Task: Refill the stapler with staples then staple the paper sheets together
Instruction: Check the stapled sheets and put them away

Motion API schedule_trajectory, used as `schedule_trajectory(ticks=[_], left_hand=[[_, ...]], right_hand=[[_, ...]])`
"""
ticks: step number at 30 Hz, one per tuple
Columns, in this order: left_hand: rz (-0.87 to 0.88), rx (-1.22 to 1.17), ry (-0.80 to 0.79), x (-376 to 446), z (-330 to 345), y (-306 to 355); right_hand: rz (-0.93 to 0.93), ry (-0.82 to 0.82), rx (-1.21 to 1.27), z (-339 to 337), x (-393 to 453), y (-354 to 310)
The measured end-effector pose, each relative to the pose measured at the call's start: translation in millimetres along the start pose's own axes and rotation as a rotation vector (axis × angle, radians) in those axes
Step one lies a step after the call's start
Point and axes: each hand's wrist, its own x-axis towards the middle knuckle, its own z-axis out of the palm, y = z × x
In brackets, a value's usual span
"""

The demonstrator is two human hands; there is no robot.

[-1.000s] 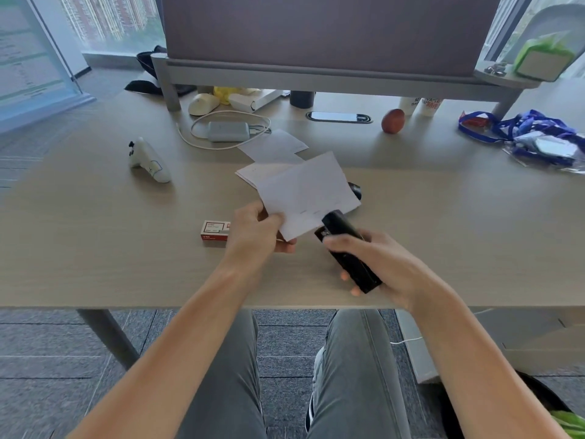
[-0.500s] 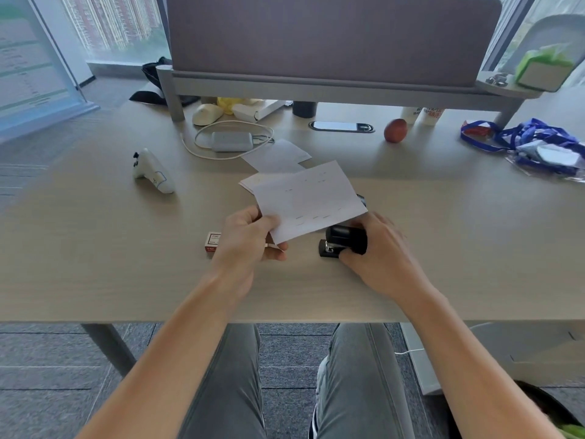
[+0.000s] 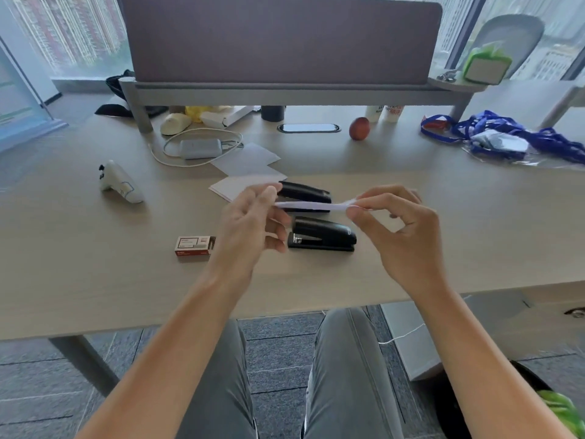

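Both hands hold white paper sheets (image 3: 311, 205) edge-on above the desk. My left hand (image 3: 250, 223) pinches their left end, and my right hand (image 3: 399, 226) pinches the right end between thumb and forefinger. A black stapler (image 3: 323, 237) lies flat on the desk just below the sheets, untouched. A second black stapler (image 3: 304, 192) lies behind it, partly hidden by the sheets. The red and white staple box (image 3: 193, 246) sits to the left of my left wrist. More white sheets (image 3: 245, 172) lie on the desk behind my left hand.
A white game controller (image 3: 120, 183) lies at the left. A grey power adapter with a looped cable (image 3: 199, 148), a red apple (image 3: 359, 128) and a pile of blue lanyards (image 3: 506, 137) sit further back. A grey divider panel (image 3: 278, 39) closes the desk's far side.
My right hand let go of the stapler, which now lies on the desk, and rose to pinch the sheets' right end. The sheets turned from facing me to edge-on.
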Motion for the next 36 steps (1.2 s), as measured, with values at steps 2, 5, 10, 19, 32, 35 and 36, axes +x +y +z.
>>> schedule_trajectory(ticks=[2,5,10,19,32,35,36], left_hand=[[0.028,-0.006,-0.034,-5.2,9.5,6.2],[0.096,0.100,-0.070,-10.5,23.6,9.6],[0.085,0.164,-0.138,-16.1,42.4,1.9],[0.026,0.068,-0.274,-20.9,79.0,-16.5],[-0.151,-0.090,-0.590,-66.6,214.1,-67.2],[-0.124,0.052,-0.676,-79.5,243.7,-91.5],[-0.105,0.106,-0.703,-83.2,253.0,-100.5]], right_hand=[[0.040,0.015,0.038,-14.0,4.7,-6.9],[0.157,-0.011,0.115,-34.9,12.7,-13.3],[0.333,-0.035,0.129,-61.0,14.8,-17.3],[0.452,0.051,-0.042,-100.2,-16.8,-21.8],[0.810,0.591,-0.016,-207.6,-127.6,1.5],[0.838,0.652,0.020,-225.6,-158.5,19.1],[0.847,0.688,0.028,-231.7,-168.5,25.7]])
